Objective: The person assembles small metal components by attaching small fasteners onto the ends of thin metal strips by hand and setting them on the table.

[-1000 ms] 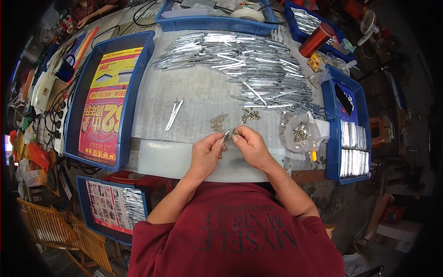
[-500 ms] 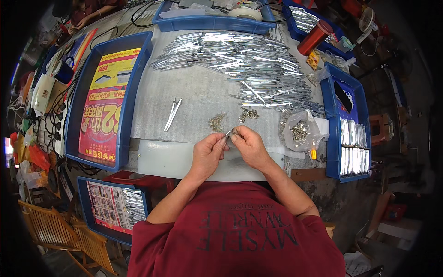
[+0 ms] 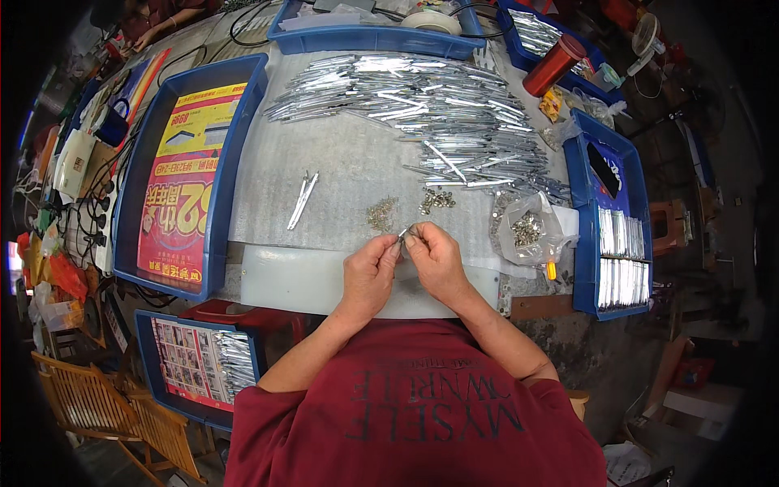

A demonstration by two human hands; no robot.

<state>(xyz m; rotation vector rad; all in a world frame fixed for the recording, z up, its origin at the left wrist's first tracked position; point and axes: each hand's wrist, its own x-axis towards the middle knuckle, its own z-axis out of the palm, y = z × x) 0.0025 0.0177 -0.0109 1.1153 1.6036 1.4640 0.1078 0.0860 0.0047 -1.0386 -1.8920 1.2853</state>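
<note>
My left hand (image 3: 369, 274) and my right hand (image 3: 436, 261) meet over the near edge of the table, both closed. Thumbs and fingertips pinch a small silvery metal piece (image 3: 402, 234); most of it is hidden by the fingers. Just beyond lie a loose pile of tiny brass-coloured parts (image 3: 380, 214) and a cluster of small round metal parts (image 3: 438, 200). A few slim metal strips (image 3: 303, 200) rest apart to the left. Farther back spreads a big heap of similar silvery strips (image 3: 422, 101). A clear plastic bag (image 3: 527, 230) of small metal parts sits right of my right hand.
Blue trays stand around: one with a printed sheet (image 3: 258, 89) at left, one (image 3: 373, 40) at the back, one with stacked strips (image 3: 578, 195) at right, another (image 3: 150, 357) low at left. A red cylinder (image 3: 555, 66) stands back right. Another person's hand (image 3: 148, 37) shows far left.
My left hand has turned slightly and drawn in toward the right hand. Both hands still pinch the small piece in nearly the same spot.
</note>
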